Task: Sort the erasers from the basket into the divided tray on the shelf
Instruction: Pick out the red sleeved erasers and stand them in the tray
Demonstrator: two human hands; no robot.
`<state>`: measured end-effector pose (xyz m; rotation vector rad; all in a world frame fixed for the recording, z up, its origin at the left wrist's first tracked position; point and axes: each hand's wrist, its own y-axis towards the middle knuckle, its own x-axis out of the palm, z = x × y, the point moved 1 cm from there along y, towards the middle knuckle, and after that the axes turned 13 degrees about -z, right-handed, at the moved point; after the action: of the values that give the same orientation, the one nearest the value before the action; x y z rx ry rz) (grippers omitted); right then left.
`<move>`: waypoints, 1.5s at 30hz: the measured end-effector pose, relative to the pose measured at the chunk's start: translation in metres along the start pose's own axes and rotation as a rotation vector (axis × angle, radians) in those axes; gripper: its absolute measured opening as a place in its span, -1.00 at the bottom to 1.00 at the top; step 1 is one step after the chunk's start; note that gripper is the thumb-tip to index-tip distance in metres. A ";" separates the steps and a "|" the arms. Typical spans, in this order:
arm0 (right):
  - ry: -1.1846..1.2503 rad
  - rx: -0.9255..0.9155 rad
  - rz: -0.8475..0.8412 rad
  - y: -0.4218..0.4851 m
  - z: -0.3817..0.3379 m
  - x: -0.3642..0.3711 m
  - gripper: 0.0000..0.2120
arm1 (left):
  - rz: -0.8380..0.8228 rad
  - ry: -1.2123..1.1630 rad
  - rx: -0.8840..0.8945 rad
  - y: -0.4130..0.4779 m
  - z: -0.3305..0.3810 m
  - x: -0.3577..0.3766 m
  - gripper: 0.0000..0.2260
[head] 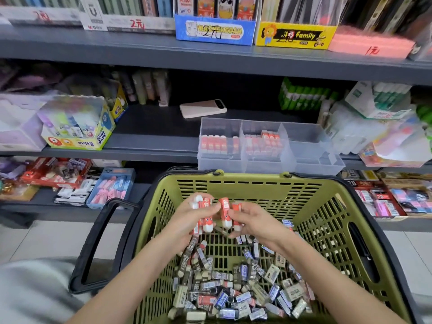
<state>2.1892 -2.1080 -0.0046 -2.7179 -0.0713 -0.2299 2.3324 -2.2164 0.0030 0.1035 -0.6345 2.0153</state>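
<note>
A green basket [257, 185] with black handles sits in front of me, its floor covered with several erasers [233, 288] in black, blue and beige sleeves. Above them my left hand [189, 220] grips a bunch of red-sleeved erasers [205, 213]. My right hand [252, 220] pinches two more red-sleeved erasers [225, 211] close beside the left bunch. On the shelf just behind the basket stands the clear divided tray [308, 160]; its left and middle compartments hold red-sleeved erasers [264, 143], and the right compartment shows none.
A pink phone [202, 108] lies on the shelf behind the tray. A yellow glue box [79, 134] stands at the left, bagged stationery [378, 136] at the right. Lower shelves carry more eraser packs [112, 188]. The basket's black handle [98, 242] hangs out to the left.
</note>
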 end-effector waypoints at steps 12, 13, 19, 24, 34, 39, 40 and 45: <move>-0.266 -0.213 0.146 -0.019 -0.086 -0.006 -0.74 | 0.120 -0.035 0.393 0.012 0.058 0.018 -0.74; -0.253 -0.244 0.200 -0.019 -0.095 -0.010 -0.73 | 0.114 -0.067 0.425 0.015 0.066 0.018 -0.73; -0.472 -0.353 0.541 -0.011 -0.138 -0.045 -0.90 | 0.137 -0.181 0.597 0.031 0.106 0.003 -0.81; -0.795 -0.187 0.470 0.016 -0.167 -0.072 -0.89 | 0.203 -0.261 0.643 0.045 0.116 -0.014 -0.81; -1.281 0.026 0.443 0.084 -0.184 -0.098 -0.84 | 0.228 -0.371 0.593 0.044 0.080 -0.024 -0.71; -1.324 0.067 0.420 0.102 -0.177 -0.103 -0.78 | 0.200 -0.365 0.550 0.045 0.080 -0.028 -0.78; -1.288 0.055 0.441 0.103 -0.176 -0.104 -0.75 | 0.201 -0.376 0.548 0.045 0.081 -0.029 -0.74; -1.220 0.051 0.427 0.110 -0.174 -0.105 -0.73 | 0.201 -0.378 0.525 0.046 0.081 -0.031 -0.75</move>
<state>2.0687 -2.2810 0.0911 -2.3210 0.1550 1.4894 2.2945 -2.2966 0.0441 0.7741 -0.3361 2.3392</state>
